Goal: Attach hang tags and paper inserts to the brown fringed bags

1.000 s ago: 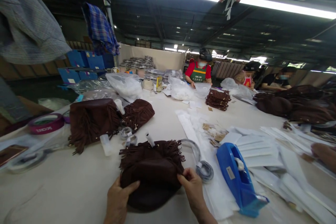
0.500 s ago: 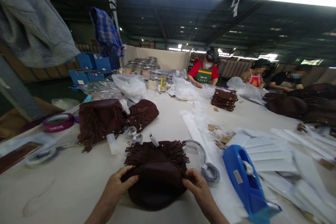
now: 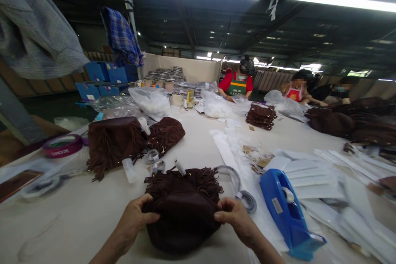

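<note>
A dark brown fringed handbag (image 3: 182,214) lies on the table in front of me, its fringe towards the far side. My left hand (image 3: 136,216) pinches the bag's left edge between thumb and fingers. On the opposite edge, my right hand (image 3: 232,216) grips the bag the same way. A white wrapped piece (image 3: 180,167) sticks up at the bag's far side. To its right lies a coiled grey strap (image 3: 247,202), partly in wrapping. Two more brown fringed bags stand beyond my left hand, a larger one (image 3: 114,142) and a smaller one (image 3: 167,134).
A blue tape dispenser (image 3: 286,210) stands right of my right hand, near white paper strips (image 3: 315,181). Purple tape (image 3: 63,145) and a phone (image 3: 17,183) lie at left. Further off are a stack of brown bags (image 3: 261,116), plastic bags (image 3: 151,101) and co-workers (image 3: 236,84).
Both hands keep their hold on the bag's sides and have shifted only slightly; the bag's near part has moved a little towards me. The whole view has slid slightly left.
</note>
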`<state>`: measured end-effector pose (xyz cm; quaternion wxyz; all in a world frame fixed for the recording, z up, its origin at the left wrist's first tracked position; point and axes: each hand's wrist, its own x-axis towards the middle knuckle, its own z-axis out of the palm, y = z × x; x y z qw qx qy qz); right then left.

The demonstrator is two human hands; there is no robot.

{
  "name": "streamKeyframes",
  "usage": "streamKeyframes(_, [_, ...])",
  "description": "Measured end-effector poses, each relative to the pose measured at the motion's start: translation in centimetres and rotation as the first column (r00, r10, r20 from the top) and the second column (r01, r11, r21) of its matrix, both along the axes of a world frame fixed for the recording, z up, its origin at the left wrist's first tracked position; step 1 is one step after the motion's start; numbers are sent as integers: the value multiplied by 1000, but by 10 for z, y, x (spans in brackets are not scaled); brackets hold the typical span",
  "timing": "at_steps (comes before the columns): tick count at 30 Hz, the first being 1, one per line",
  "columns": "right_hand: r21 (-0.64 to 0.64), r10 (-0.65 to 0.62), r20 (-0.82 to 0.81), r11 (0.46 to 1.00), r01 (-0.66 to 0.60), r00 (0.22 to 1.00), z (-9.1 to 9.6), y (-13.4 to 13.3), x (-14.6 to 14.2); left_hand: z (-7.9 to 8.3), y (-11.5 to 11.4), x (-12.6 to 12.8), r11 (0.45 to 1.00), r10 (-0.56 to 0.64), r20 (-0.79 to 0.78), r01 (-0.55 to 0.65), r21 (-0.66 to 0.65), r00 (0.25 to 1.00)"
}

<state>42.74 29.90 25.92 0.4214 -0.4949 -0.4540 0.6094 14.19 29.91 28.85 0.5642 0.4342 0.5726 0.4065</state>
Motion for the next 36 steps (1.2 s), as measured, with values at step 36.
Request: streamKeyframes(36, [352, -165, 455, 936, -7, 875, -31, -32, -21, 34, 25, 46, 732, -467, -777, 677, -70, 423])
